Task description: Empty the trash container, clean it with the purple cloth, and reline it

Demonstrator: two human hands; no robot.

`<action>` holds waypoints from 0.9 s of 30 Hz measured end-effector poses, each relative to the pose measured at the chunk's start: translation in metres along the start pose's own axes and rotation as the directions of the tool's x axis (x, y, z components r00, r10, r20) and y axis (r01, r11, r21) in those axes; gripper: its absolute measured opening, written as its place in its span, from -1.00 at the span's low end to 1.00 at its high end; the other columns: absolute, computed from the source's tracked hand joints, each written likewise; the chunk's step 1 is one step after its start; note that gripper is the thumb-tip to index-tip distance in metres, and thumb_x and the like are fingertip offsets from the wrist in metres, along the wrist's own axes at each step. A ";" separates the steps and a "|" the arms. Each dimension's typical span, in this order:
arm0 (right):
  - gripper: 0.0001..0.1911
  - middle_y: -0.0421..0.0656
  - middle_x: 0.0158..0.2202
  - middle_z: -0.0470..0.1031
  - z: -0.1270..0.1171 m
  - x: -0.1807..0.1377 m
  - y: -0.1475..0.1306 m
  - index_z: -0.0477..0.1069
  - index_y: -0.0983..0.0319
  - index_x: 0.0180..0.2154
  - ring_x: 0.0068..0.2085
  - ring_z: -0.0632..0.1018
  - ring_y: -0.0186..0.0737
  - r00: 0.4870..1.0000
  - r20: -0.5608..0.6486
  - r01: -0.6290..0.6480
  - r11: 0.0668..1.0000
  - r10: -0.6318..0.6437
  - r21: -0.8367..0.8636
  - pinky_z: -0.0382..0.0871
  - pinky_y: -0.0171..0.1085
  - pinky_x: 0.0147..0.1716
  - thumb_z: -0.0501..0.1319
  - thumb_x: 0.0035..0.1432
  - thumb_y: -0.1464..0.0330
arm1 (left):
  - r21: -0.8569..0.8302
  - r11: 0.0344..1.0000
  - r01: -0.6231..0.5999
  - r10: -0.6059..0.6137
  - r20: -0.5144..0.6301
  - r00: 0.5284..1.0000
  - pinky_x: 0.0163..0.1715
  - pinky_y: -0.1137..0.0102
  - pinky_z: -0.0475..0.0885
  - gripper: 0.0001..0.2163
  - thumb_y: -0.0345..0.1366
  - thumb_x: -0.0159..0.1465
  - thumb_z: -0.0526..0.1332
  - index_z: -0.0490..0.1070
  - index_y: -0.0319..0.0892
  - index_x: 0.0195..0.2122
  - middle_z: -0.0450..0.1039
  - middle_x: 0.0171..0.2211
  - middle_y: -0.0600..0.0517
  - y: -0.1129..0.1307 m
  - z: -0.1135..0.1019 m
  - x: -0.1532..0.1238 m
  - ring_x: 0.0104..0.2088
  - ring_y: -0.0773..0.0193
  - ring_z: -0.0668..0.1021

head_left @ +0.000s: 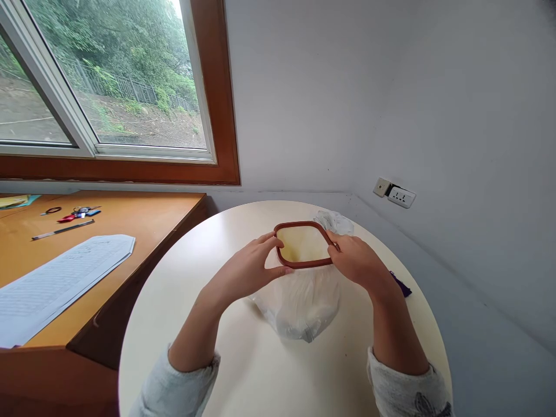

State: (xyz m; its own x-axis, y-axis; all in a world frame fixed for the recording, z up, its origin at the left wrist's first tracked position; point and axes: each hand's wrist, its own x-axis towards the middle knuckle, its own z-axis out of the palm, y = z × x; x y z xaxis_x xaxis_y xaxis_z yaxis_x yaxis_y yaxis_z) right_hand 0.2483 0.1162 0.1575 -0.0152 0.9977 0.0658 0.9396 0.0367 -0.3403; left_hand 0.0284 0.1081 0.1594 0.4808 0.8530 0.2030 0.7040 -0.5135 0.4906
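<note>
A small bin with a reddish-brown, rounded-rectangular rim ring [307, 264] stands on the round table, its pale yellowish inside visible from above. Clear plastic bag film [299, 307] hangs around its outside and gathers at the front. My left hand [256, 263] holds the ring's left side, with its fingers at the back left and its thumb along the front edge. On the opposite side, my right hand [354, 258] has its fingers closed on the ring's right edge. More crumpled clear plastic [334, 221] shows behind the bin.
The round cream table [174, 301] adjoins a wooden desk [143, 211] at left, bearing papers [78, 278], a pen [63, 230] and keys [80, 214]. A dark purple item [402, 285] lies past my right wrist. Wall sockets [401, 197] are at right.
</note>
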 end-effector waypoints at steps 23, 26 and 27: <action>-0.64 -0.07 -0.28 0.49 -0.001 0.001 0.002 0.37 0.20 -0.09 -0.27 0.46 -0.18 0.999 0.044 -0.007 1.000 0.007 -0.001 0.12 -0.31 -0.44 -0.09 0.16 0.40 | 0.022 1.000 0.019 -0.019 0.021 1.000 -0.33 0.37 0.34 -0.72 -0.03 0.19 0.09 0.30 -0.04 -0.16 0.40 -0.15 0.05 0.000 0.002 0.001 -0.25 0.20 0.46; -0.65 -0.08 -0.31 0.49 -0.002 0.000 0.000 0.37 0.20 -0.12 -0.30 0.45 -0.19 0.998 0.064 -0.002 1.000 0.002 -0.005 0.10 -0.31 -0.46 -0.11 0.17 0.40 | 0.031 0.999 0.020 -0.020 0.021 1.000 -0.31 0.36 0.34 -0.72 -0.03 0.19 0.10 0.29 -0.04 -0.15 0.40 -0.14 0.05 0.000 0.003 0.001 -0.23 0.19 0.46; -0.65 -0.08 -0.32 0.49 -0.003 -0.001 0.000 0.37 0.21 -0.12 -0.31 0.45 -0.19 0.997 0.073 -0.004 1.000 0.004 -0.006 0.10 -0.31 -0.47 -0.12 0.18 0.40 | 0.034 0.999 0.021 -0.021 0.021 1.000 -0.31 0.36 0.34 -0.72 -0.03 0.19 0.11 0.29 -0.03 -0.15 0.40 -0.13 0.06 -0.001 0.003 0.001 -0.21 0.18 0.46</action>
State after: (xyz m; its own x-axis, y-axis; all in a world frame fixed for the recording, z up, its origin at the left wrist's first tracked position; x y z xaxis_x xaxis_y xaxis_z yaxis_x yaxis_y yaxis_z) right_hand 0.2492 0.1152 0.1602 -0.0363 0.9993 -0.0042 0.9416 0.0328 -0.3351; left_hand 0.0297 0.1091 0.1569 0.4764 0.8617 0.1749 0.7313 -0.4987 0.4653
